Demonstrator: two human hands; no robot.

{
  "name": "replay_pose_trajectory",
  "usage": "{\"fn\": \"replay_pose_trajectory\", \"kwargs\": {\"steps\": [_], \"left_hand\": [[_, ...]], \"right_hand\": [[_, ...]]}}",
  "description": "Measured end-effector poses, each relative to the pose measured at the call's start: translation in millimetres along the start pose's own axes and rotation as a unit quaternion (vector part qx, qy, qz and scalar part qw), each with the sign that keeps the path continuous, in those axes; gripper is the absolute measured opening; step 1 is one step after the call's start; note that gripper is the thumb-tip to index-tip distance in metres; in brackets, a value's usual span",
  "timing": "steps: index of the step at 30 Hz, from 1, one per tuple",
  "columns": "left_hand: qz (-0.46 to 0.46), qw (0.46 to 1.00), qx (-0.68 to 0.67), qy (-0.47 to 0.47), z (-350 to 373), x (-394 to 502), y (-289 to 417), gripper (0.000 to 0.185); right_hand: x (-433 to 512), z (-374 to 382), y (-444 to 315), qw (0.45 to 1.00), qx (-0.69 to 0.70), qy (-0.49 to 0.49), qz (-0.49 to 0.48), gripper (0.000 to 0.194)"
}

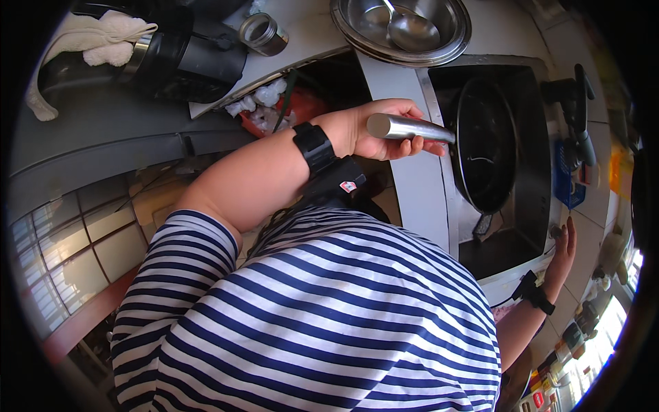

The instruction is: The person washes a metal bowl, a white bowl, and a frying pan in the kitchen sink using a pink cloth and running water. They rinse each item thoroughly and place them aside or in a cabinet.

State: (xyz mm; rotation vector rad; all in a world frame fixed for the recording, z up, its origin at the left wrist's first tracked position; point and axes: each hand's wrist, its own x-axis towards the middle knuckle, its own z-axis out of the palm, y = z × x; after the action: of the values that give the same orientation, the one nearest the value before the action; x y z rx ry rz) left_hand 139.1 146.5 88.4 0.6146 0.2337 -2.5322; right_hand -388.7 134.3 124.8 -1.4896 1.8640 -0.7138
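My left hand [391, 129] is wrapped around the metal handle [412, 129] of a black pan [486, 149]. The pan is tilted steeply inside the stainless steel sink [530, 206], its dark inner face turned towards the right. Near the sink's right front corner, my right hand [565, 244] has its fingers extended, with nothing visible in it. A small round dark knob [555, 232] lies close to those fingers; whether they touch it cannot be told. In the sink below the pan's rim lies a dark strainer-like piece [483, 225], partly hidden.
Beyond the sink rises a black faucet [576, 108], with a blue plastic basket [568, 177] beside it. Stacked metal bowls [342, 31] hold a ladle [414, 33]. A glass jar [263, 35], a black appliance [206, 62] and a cream towel [108, 38] stand left. Plastic bags [267, 98] fill an opening.
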Motion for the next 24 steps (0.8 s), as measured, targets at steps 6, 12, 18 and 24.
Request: {"fn": "replay_pose_trajectory", "kwargs": {"steps": [6, 12, 18, 24], "left_hand": [[0.036, 0.997, 0.053, -0.038, -4.7, -21.4, -2.2, 0.055], [0.023, 0.999, -0.012, -0.025, 0.2, -27.3, -5.6, 0.058], [-0.017, 0.999, -0.048, 0.01, 17.3, -24.6, -4.1, 0.059], [-0.048, 0.997, -0.032, 0.042, 29.0, -16.0, -5.5, 0.06]], "right_hand": [[-2.2, -0.8, -4.5, 1.0, 0.023, 0.007, 0.018, 0.044], [3.9, -11.4, 2.4, 0.997, 0.046, 0.036, 0.041, 0.041], [65.2, -34.8, 0.5, 0.996, -0.015, 0.036, -0.081, 0.035], [105.2, -4.8, -19.9, 0.962, -0.211, -0.001, -0.174, 0.038]]}}
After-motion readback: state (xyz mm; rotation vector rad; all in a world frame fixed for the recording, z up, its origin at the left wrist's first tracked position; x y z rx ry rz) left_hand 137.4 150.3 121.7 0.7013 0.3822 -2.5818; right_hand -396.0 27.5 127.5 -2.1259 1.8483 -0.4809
